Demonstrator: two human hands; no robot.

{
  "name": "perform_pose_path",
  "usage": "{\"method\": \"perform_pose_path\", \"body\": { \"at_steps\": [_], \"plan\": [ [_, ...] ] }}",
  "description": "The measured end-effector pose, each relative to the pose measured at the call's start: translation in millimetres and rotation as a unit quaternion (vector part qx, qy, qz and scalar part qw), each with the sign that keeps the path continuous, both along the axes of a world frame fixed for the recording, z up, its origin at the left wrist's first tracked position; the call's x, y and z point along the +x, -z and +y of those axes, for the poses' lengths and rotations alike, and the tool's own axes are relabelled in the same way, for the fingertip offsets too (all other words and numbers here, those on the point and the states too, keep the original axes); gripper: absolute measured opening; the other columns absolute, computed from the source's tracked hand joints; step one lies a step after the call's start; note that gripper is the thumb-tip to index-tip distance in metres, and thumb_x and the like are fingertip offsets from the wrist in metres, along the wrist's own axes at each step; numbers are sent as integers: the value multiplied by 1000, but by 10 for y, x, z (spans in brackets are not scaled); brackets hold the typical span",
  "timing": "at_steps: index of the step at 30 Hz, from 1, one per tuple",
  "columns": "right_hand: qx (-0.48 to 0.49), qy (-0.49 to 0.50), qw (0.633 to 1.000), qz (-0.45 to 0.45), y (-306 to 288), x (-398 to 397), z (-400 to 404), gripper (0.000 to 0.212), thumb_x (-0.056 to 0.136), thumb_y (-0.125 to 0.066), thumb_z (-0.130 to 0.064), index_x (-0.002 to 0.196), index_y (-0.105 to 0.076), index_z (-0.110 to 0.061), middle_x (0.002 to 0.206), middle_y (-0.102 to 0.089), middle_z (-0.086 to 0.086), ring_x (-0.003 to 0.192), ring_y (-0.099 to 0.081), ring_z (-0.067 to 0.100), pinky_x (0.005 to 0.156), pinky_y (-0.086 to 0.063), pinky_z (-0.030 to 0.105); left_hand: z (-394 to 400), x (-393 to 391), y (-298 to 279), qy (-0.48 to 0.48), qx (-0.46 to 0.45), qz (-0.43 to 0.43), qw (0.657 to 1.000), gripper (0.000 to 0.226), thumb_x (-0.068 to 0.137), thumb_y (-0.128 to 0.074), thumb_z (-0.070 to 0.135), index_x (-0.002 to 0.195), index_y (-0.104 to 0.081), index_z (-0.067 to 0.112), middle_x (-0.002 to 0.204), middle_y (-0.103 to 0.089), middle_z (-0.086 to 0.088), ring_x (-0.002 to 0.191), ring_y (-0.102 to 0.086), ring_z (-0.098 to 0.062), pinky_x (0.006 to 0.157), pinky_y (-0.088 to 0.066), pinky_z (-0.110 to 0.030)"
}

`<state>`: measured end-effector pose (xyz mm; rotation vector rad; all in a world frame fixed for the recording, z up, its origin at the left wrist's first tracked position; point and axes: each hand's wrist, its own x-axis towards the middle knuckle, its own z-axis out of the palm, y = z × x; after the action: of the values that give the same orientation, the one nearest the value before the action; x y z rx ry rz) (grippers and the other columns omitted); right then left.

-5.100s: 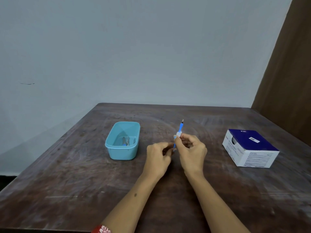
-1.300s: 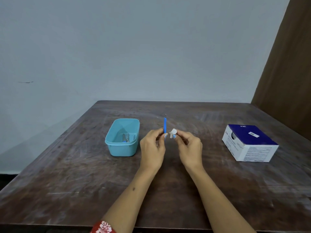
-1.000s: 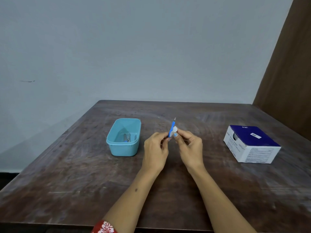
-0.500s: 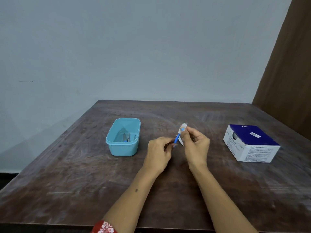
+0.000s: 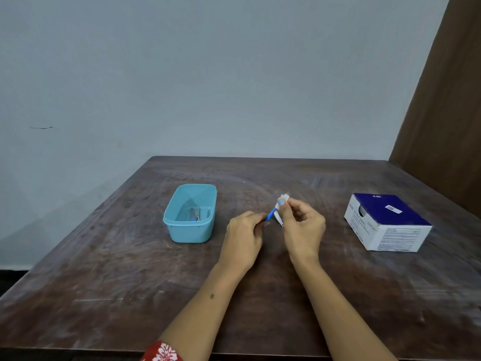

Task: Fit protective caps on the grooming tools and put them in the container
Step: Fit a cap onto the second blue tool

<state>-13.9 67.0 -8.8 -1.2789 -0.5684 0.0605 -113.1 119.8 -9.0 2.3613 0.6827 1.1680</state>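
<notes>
Dark wooden tabletop (image 5: 130,269) against a pale wall. Teal container (image 5: 191,213) at left holds a few small tools. Left hand (image 5: 243,241) pinches the lower end of a blue grooming tool (image 5: 270,214); right hand (image 5: 303,227) pinches a whitish cap (image 5: 283,198) at its upper end. Blue-and-white box (image 5: 387,221) at right.

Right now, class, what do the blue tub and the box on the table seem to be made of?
The blue tub: probably moulded plastic, smooth and slightly glossy, with a rolled rim. The box: likely printed cardboard, matte, with crisp folded edges. The table: apparently dark wood, worn and scuffed.
</notes>
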Motion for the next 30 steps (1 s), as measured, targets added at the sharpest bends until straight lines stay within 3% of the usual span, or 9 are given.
{"method": "perform_pose_path", "body": {
  "at_steps": [4,8,13,18,24,28,30],
  "plan": [
    [-51,-44,997,-21,29,-26,22,7,79,-73,-17,86,-74,-15,74,-72,-3,72,-69,10,66,-51,17,20,-18,1,-25,17,7,1000,27,87,-57,5,110,-68,13,80,-65,-6,71,-59,-18,69,-50,-32],
    [-16,-6,1000,3,10,-10,6,5,80,-72,-17,85,-73,-15,76,-72,2,73,-69,17,70,-55,30,-3,13,11,-15,30,13,999,27,88,-56,5,111,-68,13,82,-65,-6,73,-60,-19,69,-51,-35],
    [-10,0,1000,16,-13,-17,1,6,81,-72,-16,85,-73,-12,76,-72,4,74,-69,19,72,-55,31,-2,11,30,-18,30,24,999,26,88,-55,5,111,-67,10,88,-66,-7,78,-62,-22,73,-52,-39],
    [-34,-27,999,10,-8,-40,8,9,78,-75,-14,86,-74,-8,72,-72,0,67,-65,10,66,-54,23,30,-13,23,-39,30,21,999,30,89,-54,5,115,-66,12,89,-66,-6,78,-61,-19,70,-44,-23],
    [33,10,998,43,-51,-17,-20,9,81,-73,-16,85,-74,-9,69,-70,-4,62,-63,1,58,-48,13,-22,15,21,-20,37,32,999,28,89,-54,5,114,-66,9,90,-66,-7,78,-62,-21,72,-52,-37],
    [2,-30,999,39,-51,-49,-12,2,80,-73,-13,79,-72,-15,71,-71,0,66,-63,9,64,-52,21,18,-15,24,-34,32,22,999,29,87,-55,1,113,-66,9,88,-66,-8,77,-62,-22,71,-52,-35],
    [12,-18,999,38,-53,-42,-15,3,81,-73,-14,81,-73,-11,69,-70,0,63,-61,5,62,-50,20,7,-8,21,-32,35,21,999,29,87,-55,2,114,-66,9,89,-67,-7,77,-62,-20,72,-52,-34]
  ]
}}
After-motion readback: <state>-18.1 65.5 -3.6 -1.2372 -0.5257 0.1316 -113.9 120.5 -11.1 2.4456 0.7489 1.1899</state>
